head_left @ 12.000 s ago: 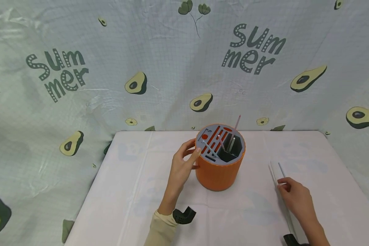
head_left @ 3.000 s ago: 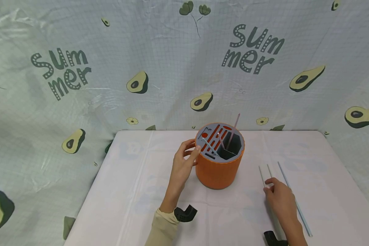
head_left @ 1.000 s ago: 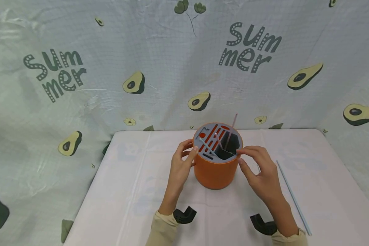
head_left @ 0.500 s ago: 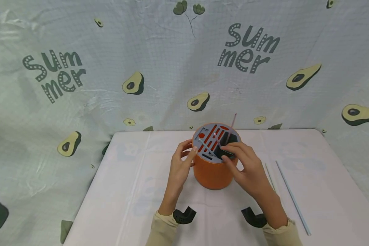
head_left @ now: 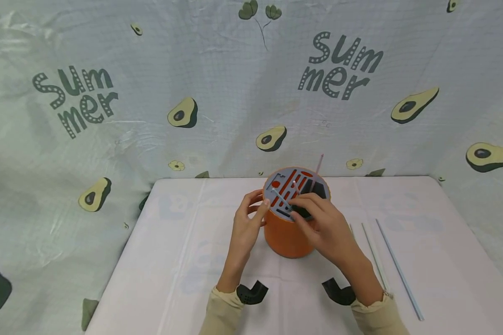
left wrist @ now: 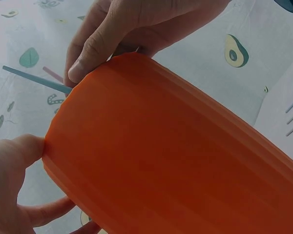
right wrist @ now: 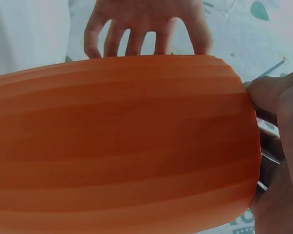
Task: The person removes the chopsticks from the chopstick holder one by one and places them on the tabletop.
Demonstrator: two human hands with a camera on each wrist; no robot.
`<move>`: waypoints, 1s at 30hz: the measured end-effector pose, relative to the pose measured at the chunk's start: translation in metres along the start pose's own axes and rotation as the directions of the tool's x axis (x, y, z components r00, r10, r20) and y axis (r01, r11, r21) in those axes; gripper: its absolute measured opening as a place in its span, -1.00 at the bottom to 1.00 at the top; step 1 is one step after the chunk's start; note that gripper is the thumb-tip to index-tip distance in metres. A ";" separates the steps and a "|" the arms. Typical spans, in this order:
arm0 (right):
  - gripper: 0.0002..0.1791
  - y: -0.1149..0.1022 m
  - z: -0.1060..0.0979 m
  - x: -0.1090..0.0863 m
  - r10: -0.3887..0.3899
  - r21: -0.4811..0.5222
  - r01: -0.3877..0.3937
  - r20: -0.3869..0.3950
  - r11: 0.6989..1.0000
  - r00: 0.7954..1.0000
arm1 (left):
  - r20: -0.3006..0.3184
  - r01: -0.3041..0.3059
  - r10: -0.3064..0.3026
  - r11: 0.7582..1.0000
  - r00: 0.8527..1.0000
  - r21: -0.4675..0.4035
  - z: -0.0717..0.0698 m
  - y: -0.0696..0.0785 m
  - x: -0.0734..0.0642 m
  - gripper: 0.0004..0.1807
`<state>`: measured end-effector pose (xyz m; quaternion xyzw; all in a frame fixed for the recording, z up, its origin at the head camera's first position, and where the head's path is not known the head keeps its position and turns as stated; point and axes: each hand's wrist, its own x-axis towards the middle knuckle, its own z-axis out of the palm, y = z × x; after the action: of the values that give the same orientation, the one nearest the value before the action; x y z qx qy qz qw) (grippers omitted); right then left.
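My left hand (head_left: 246, 223) grips the orange round desk organizer (head_left: 287, 239) at its left rim, thumb on the near side and fingers round the far side. Its grey top has red slots and a dark angular compartment (head_left: 319, 187). A light-blue straw (head_left: 280, 196) leans out over the top, and two pink straws, the taller pink straw (head_left: 321, 162) among them, rise from it. Above the compartment hovers my right hand (head_left: 324, 228), its index finger and thumb apart around the light-blue straw's lower end. In the left wrist view that blue straw (left wrist: 36, 79) sticks out beside the right fingertips.
On the white table (head_left: 193, 260), right of the organizer, lie a long blue straw (head_left: 400, 270) and two pale straws, one pale straw (head_left: 373, 251) plainly visible and the other partly behind the right arm. An avocado-patterned sheet (head_left: 218, 83) hangs behind the table.
Two pale straws have gone from the compartment to the table on the right. The right hand has since come back left over the organizer's top. The left hand has kept its hold.
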<state>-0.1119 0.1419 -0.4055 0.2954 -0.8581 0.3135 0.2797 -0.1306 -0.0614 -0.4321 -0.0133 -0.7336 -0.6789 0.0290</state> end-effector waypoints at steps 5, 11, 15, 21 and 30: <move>-0.67 0.000 0.000 0.001 0.055 0.051 -0.055 0.002 0.997 0.998 | -0.001 0.000 0.000 1.000 1.000 0.000 0.001 0.000 0.001 -0.52; -0.74 -0.008 -0.004 0.006 0.165 0.141 -0.172 0.055 0.975 0.985 | -0.002 0.002 -0.002 1.000 1.000 -0.006 0.000 0.001 -0.001 -0.52; -0.76 -0.010 -0.004 0.008 0.201 0.151 -0.210 0.073 0.966 0.977 | -0.003 0.000 0.000 1.000 1.000 -0.007 0.000 0.000 -0.001 -0.51; -0.79 -0.010 -0.003 0.008 0.213 0.116 -0.219 0.068 0.969 0.975 | -0.010 0.012 -0.012 1.000 1.000 -0.006 0.000 0.000 -0.001 -0.52; -0.78 -0.013 -0.006 0.011 0.214 0.081 -0.222 0.099 0.972 0.972 | -0.004 0.006 -0.006 1.000 1.000 -0.008 0.000 0.000 0.000 -0.52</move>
<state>-0.1087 0.1345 -0.3893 0.2254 -0.8818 0.3678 0.1909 -0.1301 -0.0613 -0.4318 -0.0098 -0.7307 -0.6820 0.0283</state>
